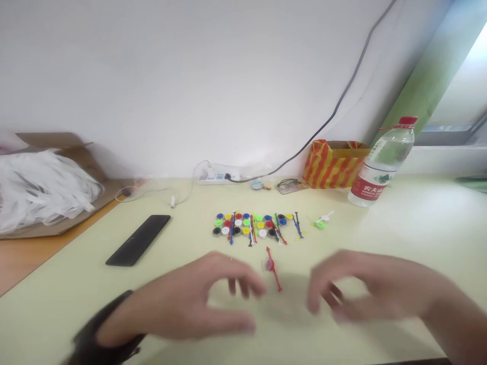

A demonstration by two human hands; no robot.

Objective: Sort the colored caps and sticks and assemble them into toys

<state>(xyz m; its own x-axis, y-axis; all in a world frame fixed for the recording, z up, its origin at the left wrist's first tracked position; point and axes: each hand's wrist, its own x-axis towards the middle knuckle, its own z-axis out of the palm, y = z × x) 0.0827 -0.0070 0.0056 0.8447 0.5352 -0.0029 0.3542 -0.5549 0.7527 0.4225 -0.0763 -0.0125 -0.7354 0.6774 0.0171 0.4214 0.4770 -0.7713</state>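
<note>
My left hand (pixel 198 299), with a black band at the wrist, hovers at the lower middle, its thumb and fingers apart and nothing between them. To the right, my right hand (pixel 365 286) is also raised over the table, fingers curved and apart, slightly blurred, holding nothing visible. Between and just beyond them lies a red arrow-shaped piece (pixel 274 274) on a small clear round part. Farther back, several colored round pieces (pixel 246 223) sit in rows with thin colored arrow strips (pixel 232 228) across them. A green and white piece (pixel 322 221) lies to their right.
A black phone (pixel 139 240) lies left. A power strip (pixel 218 175) with cables stands by the wall, near a striped bag (pixel 335 167) and a tilted-looking water bottle (pixel 382 165). At far left is a cardboard box (pixel 57 139) of white strips (pixel 45 187).
</note>
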